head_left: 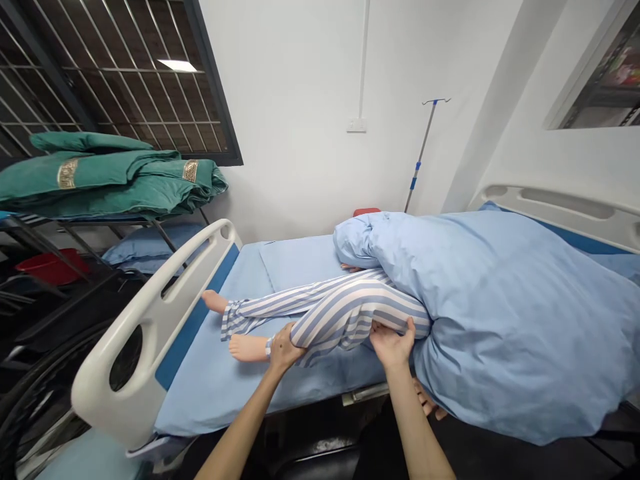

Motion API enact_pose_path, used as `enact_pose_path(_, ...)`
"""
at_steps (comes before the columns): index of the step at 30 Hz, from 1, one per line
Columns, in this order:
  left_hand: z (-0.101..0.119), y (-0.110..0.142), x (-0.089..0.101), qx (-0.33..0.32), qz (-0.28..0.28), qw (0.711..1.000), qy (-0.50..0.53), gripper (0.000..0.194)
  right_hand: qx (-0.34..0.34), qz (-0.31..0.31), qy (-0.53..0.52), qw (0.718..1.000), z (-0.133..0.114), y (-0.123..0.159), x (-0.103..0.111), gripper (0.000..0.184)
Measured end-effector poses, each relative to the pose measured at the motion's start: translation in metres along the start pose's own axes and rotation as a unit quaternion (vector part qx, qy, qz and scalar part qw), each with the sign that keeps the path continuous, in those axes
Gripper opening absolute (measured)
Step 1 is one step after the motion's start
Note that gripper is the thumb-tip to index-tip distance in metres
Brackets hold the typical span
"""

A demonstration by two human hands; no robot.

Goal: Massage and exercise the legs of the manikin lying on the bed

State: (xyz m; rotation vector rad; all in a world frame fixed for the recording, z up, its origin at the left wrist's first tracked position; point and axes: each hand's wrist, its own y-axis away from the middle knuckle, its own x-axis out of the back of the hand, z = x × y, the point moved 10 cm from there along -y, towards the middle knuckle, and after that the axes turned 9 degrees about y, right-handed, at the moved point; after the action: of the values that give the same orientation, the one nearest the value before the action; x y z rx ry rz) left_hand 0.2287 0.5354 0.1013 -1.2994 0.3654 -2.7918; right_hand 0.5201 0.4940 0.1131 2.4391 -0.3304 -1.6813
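Two legs in blue-and-white striped trousers lie on the bed, and the near leg (345,307) is slightly bent at the knee. My left hand (285,348) is wrapped round its lower end, just above the bare near foot (249,347). Palm up, my right hand (393,343) cups the underside of the same leg behind the knee and thigh, its thumb raised along the near side. Part of its fingers is hidden under the cloth. The far leg (285,300) lies straight, its bare foot (215,301) near the footboard. A blue quilt (500,300) covers the upper body.
The bed's white footboard (150,327) stands left, its headboard (565,200) right. Fingers (427,400) hang out below the quilt near my right forearm. Behind are an IV pole (420,157) and folded green covers (110,177). A wheelchair wheel (40,407) is at lower left.
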Motion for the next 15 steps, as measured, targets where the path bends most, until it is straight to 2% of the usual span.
enact_pose_path(3,0.003,-0.001,-0.004,-0.005,0.005,1.000,-0.002,0.055,-0.017,0.016,-0.026,0.999,0.001,0.000,0.000,0.051)
enact_pose_path(7,0.000,-0.005,0.010,-0.024,-0.015,0.999,-0.039,0.057,-0.010,0.033,-0.009,0.999,0.002,-0.003,0.009,0.052)
enact_pose_path(11,-0.004,-0.009,0.041,-0.053,-0.033,0.994,-0.093,0.059,0.012,0.023,0.041,0.999,0.006,-0.006,0.017,0.053)
enact_pose_path(15,-0.007,-0.008,0.090,-0.097,-0.033,0.982,-0.156,0.056,0.007,0.051,0.052,0.997,0.024,-0.006,0.034,0.047)
